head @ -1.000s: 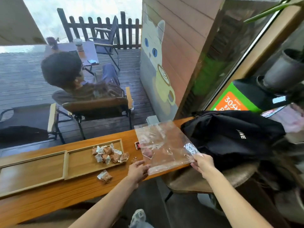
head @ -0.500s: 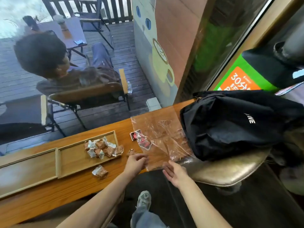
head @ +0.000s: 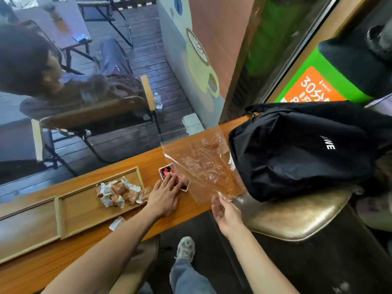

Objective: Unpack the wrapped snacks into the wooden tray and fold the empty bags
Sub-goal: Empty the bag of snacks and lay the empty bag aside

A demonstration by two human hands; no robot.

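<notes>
Two bare hands work at a long wooden counter that runs along a window. Left hand lies flat and spread, fingers pressing down on a small red-and-white packet at the near left corner of the clear plastic bag. Right hand pinches the bag's near edge between thumb and fingertips, palm turned up; the rest of the bag lies flat on the counter beyond both hands. Left of the pressing hand, the wooden tray holds a cluster of wrapped snacks in its right compartment. One more wrapped snack lies on the counter just outside the tray's near rim. Right of the pinching hand, a black backpack with white letters reading "WE" sits on a gold stool, touching the bag's right edge. Beyond it an orange-and-green sign shows "30". Outside the window a person sits on a wooden deck.
</notes>
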